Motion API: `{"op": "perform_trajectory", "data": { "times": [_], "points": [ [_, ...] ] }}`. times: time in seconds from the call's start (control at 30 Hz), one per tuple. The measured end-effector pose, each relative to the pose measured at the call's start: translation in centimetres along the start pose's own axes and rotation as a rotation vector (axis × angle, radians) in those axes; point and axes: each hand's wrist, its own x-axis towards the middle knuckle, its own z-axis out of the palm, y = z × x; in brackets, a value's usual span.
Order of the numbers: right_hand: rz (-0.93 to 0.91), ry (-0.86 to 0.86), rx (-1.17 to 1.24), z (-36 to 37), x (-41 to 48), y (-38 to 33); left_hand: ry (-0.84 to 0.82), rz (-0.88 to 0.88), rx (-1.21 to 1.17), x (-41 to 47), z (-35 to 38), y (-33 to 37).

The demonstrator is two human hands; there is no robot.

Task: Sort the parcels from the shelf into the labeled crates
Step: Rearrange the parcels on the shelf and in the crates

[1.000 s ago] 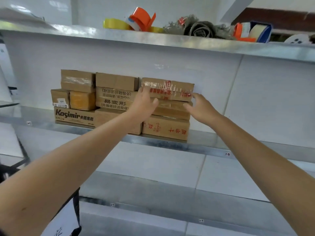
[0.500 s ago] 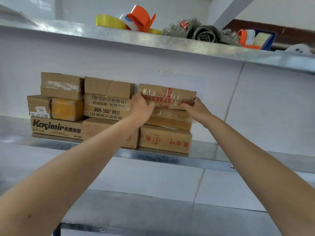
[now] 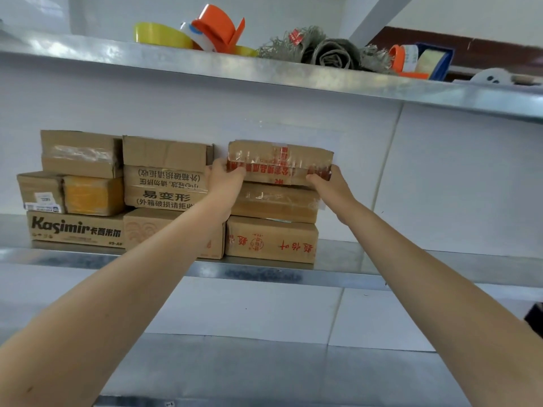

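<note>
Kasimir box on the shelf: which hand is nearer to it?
Left. The left hand grips the red-taped parcel at its end nearer the Kasimir box; the right hand grips the far end.

I see a white panelled wall (image 3: pixel 458 177) behind grey metal shelving: upper shelf (image 3: pixel 264 72), middle shelf (image 3: pixel 352 278), lower shelf (image 3: pixel 264 373). Light glares off the upper shelf's left end; a dark brown band (image 3: pixel 476 52) crosses top right.

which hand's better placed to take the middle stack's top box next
Left, likely: the left hand grips the taped box beside the middle stack; the right hand holds its far end.
</note>
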Motion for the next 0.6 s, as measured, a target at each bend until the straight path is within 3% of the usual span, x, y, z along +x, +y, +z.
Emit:
{"op": "perform_trajectory", "data": {
  "times": [0.3,0.6],
  "points": [
    [-0.157,0.045,0.036,-2.3,-5.0,-1.9,0.05,0.067,-0.108,-6.0,-2.3,1.4],
    [-0.104,-0.007,0.242,-3.5,-13.1,-1.6,0.155,0.013,-0.043,-14.0,-7.0,-0.5]
  ]
}}
